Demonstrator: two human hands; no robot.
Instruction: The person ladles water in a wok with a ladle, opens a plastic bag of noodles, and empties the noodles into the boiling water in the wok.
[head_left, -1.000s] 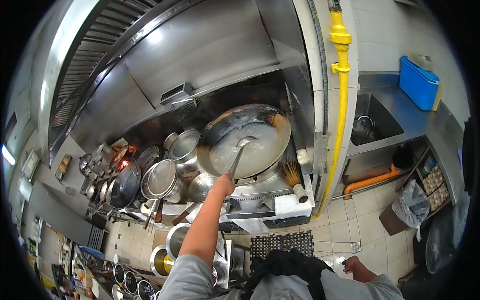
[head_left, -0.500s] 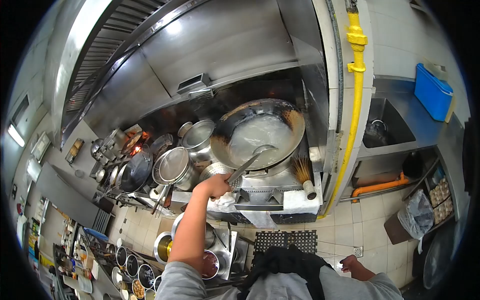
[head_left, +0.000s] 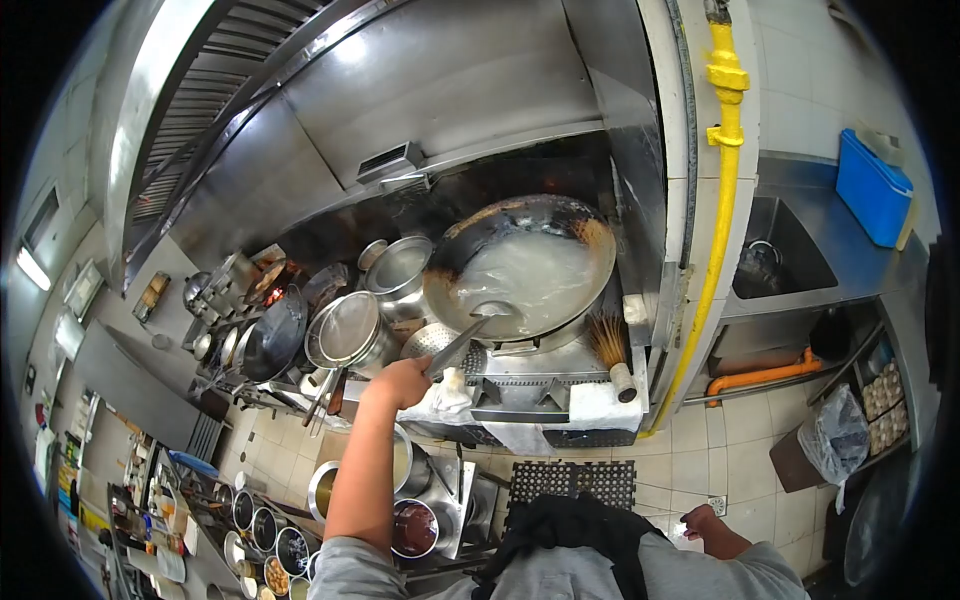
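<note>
My left hand (head_left: 400,383) is closed round the handle of a metal ladle (head_left: 458,347). The ladle's bowl lies at the near inner side of a large wok (head_left: 437,283), by cloudy, pale liquid (head_left: 530,265) that is rippling. My right hand (head_left: 706,528) hangs low on the right, well away from the stove, with its fingers curled. A small whitish thing (head_left: 684,533) shows at its fingers; I cannot make out what it is. A crumpled white cloth (head_left: 452,393) lies on the stove edge just right of my left hand.
Left of the wok stand a lidded-looking pot (head_left: 398,265), a strainer (head_left: 350,328) on a pot and a dark wok (head_left: 272,340) near flames. A bamboo brush (head_left: 610,350) rests at right. Below are a pot of reddish liquid (head_left: 415,528) and a black mat (head_left: 570,482).
My left hand has drawn the ladle left and toward me, from the liquid to the wok's near side. My right hand stays low, nearly in place.
</note>
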